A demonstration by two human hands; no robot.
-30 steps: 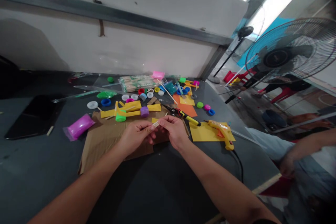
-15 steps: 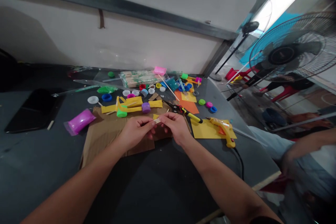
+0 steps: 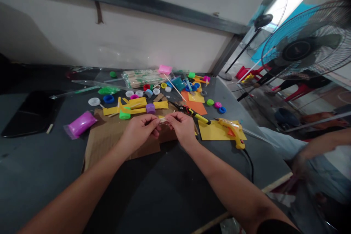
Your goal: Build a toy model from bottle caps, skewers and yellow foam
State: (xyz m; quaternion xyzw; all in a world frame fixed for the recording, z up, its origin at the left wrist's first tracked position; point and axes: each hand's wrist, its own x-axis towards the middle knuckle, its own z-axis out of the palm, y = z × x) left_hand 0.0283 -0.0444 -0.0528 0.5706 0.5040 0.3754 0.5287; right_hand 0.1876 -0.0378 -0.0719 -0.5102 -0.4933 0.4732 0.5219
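Note:
Over the brown cardboard point(image 3: 105, 140), my left hand point(image 3: 140, 131) and my right hand point(image 3: 182, 128) meet fingertip to fingertip. Both are closed in a pinch on short pale wooden sticks point(image 3: 162, 119), which lie side by side; the fingers partly hide them. Just beyond my left hand is a yellow strip piece point(image 3: 134, 110) with a green cap point(image 3: 125, 114) and a purple cap point(image 3: 150, 108) on it. Pliers with black and yellow handles point(image 3: 199, 116) lie past my right hand. To the right, a yellow glue gun point(image 3: 231, 130) rests on a yellow sheet point(image 3: 207, 132).
A bag of wooden sticks point(image 3: 142, 79) lies by the wall among several bottle caps. At left are a black phone point(image 3: 30, 113) and a purple clay packet point(image 3: 81, 124). A fan point(image 3: 297, 49) and a seated person point(image 3: 309, 153) are beyond the table's right edge.
The view has shifted slightly, so the table items sit a little higher and further left. Both hands keep pinching the sticks, with their fingertips now slightly further apart.

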